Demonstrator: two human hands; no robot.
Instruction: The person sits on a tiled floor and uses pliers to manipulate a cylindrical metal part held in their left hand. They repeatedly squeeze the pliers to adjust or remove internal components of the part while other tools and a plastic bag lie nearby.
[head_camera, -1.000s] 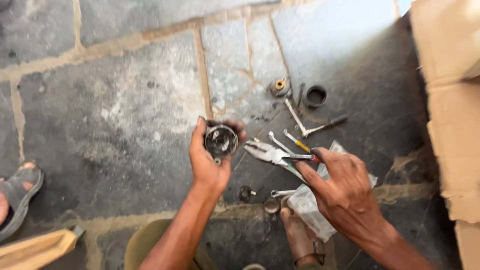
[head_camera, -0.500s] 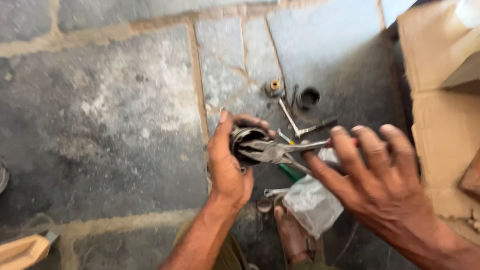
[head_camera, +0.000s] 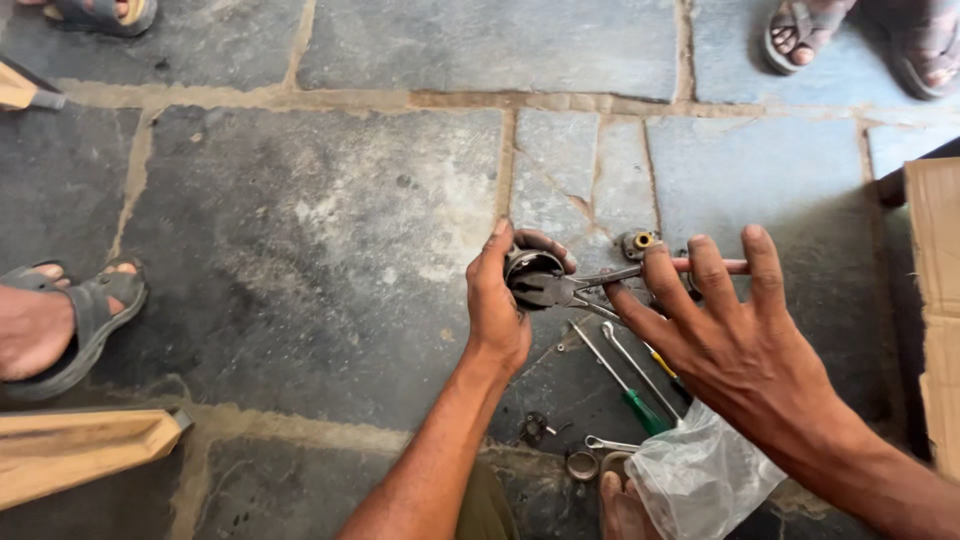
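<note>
My left hand grips a round, hollow metal part, holding it above the stone floor. My right hand holds pliers with red handles, its fingers spread over the handles. The plier jaws reach into the open mouth of the metal part. Both hands hover over a scatter of small tools on the floor.
On the floor below lie a green-handled screwdriver, a small spanner, a metal ring, a round fitting and a clear plastic bag. Sandalled feet of other people stand at left and top right. Cardboard lies at right.
My right hand has picked the pliers off the floor and brought their jaws into the metal part. The left hand has lifted the part slightly. The camera has tilted up.
</note>
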